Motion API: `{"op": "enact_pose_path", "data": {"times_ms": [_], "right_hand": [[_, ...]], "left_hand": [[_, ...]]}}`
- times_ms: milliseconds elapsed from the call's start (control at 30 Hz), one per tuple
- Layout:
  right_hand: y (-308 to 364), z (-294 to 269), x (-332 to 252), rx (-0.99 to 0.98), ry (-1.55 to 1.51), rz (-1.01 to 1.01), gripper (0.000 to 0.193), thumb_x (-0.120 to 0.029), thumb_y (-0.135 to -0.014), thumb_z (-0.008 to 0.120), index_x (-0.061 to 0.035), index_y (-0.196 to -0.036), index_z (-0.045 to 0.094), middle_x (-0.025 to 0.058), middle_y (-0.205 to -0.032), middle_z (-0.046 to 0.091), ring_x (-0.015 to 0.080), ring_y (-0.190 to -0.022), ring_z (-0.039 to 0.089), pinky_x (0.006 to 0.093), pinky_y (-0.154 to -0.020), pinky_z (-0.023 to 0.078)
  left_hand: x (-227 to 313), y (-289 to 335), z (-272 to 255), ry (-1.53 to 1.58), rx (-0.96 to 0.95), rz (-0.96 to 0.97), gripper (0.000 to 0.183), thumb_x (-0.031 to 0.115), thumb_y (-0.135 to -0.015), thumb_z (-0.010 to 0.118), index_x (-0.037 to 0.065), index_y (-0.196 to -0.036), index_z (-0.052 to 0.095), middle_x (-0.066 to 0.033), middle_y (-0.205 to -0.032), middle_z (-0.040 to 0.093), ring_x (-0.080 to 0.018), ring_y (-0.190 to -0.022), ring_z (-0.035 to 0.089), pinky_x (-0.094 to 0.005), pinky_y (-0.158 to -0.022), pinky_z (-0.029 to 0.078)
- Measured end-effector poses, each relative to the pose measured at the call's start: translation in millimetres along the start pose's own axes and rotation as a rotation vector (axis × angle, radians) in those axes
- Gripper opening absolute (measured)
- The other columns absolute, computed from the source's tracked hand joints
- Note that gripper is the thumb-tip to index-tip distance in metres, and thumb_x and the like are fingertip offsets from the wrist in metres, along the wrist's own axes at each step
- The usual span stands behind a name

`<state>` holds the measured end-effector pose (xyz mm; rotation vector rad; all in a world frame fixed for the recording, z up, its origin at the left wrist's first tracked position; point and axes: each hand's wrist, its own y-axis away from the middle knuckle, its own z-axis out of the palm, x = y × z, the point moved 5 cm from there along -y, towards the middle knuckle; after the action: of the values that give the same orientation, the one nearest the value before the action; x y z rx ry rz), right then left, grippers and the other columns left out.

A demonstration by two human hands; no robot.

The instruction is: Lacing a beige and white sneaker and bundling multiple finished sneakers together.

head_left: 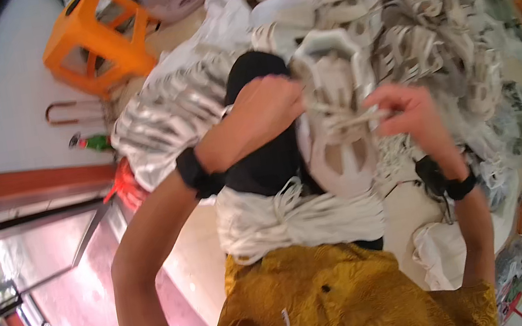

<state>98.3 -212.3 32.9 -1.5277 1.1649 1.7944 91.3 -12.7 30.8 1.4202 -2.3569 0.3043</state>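
A pale beige-and-white shoe (343,174) lies over my right leg with its toe toward me. Its light shoelace (351,120) runs across the upper between my hands. My left hand (266,109), closed in a fist at the shoe's left side, grips the lace; the fingertips are partly hidden. On the other side my right hand (406,109) pinches the lace between thumb and fingers. Across my lap rests a thick bundle of white laces (297,220), knotted loosely in the middle. Both wrists carry black bands.
Many beige shoes (417,46) are heaped ahead and to the right. A row of white shoes (173,102) lies to the left. An orange plastic stool (87,37) stands at the far left, with a green bottle (97,142) nearer me.
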Motion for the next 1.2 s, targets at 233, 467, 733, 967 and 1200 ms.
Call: {"op": "enact_pose_path", "data": {"times_ms": [233, 467, 733, 967, 1200], "right_hand": [[16, 33, -14, 0.074, 1.424, -0.831, 0.012, -0.016, -0.058, 0.062, -0.0115, -0.059, 0.051, 0.0015, -0.057, 0.047, 0.0202, -0.056, 0.049, 0.0327, -0.058, 0.036], [-6, 10, 16, -0.373, 0.294, 0.011, 0.013, -0.011, -0.060, 0.068, -0.0020, -0.059, 0.059, 0.0024, -0.064, 0.053, 0.0141, -0.063, 0.050, 0.0268, -0.062, 0.038], [-18, -1, 15, -0.328, 0.284, -0.353, 0.008, -0.006, -0.060, 0.065, -0.0019, -0.065, 0.061, 0.0040, -0.073, 0.057, 0.0149, -0.072, 0.051, 0.0256, -0.065, 0.040], [-37, -29, 50, 0.046, 0.898, -0.323, 0.020, -0.006, -0.054, 0.067, -0.0065, -0.074, 0.064, 0.0036, -0.070, 0.057, 0.0142, -0.066, 0.053, 0.0260, -0.064, 0.043], [-9, -38, 76, 0.124, 0.474, 0.012, 0.041, -0.008, -0.052, 0.067, 0.0031, -0.090, 0.057, 0.0048, -0.066, 0.057, 0.0127, -0.060, 0.053, 0.0244, -0.055, 0.043]], "left_hand": [[-8, 10, 2, 0.093, -0.004, -0.046, 0.014, 0.016, -0.074, 0.054, 0.004, -0.069, 0.055, -0.0135, -0.068, 0.054, -0.0315, -0.070, 0.054, -0.0385, -0.062, 0.043], [-11, 12, -14, -0.131, 0.157, 0.047, 0.009, 0.014, -0.075, 0.053, 0.005, -0.073, 0.054, -0.0116, -0.067, 0.052, -0.0306, -0.067, 0.054, -0.0382, -0.057, 0.044], [-62, 56, -49, -0.249, 0.260, -0.014, 0.004, 0.009, -0.074, 0.050, 0.005, -0.073, 0.052, -0.0126, -0.068, 0.051, -0.0306, -0.065, 0.054, -0.0382, -0.055, 0.043], [-139, 105, -67, -0.410, 0.284, -0.239, 0.005, 0.010, -0.074, 0.052, 0.006, -0.076, 0.053, -0.0122, -0.072, 0.054, -0.0317, -0.069, 0.055, -0.0395, -0.057, 0.044], [-89, 61, -59, -0.276, 0.254, -0.162, 0.016, 0.009, -0.074, 0.053, 0.006, -0.089, 0.055, -0.0135, -0.082, 0.057, -0.0306, -0.068, 0.056, -0.0370, -0.060, 0.045]]}}
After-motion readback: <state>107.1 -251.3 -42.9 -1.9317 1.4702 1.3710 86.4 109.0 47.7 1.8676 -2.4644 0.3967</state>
